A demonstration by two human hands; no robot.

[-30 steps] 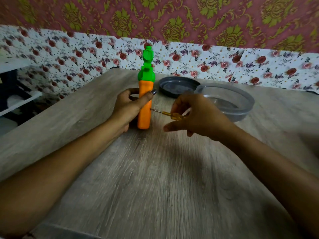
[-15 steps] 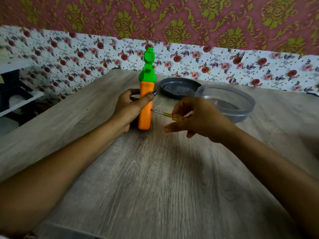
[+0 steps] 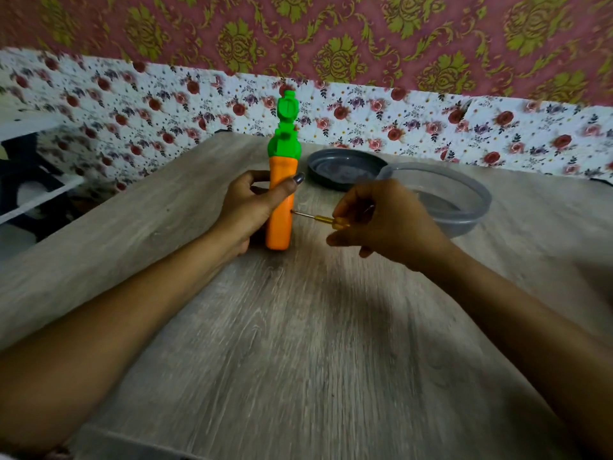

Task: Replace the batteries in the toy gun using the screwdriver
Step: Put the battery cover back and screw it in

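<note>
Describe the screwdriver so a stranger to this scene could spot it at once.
On the wooden table, an orange and green toy gun stands upright, held by the left hand. Just to its right, the right hand pinches the screwdriver. It is the only thin thing there: yellow handle, metal shaft pointing at the orange body.

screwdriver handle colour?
Translucent yellow, on the screwdriver in the right hand; head view.
</note>
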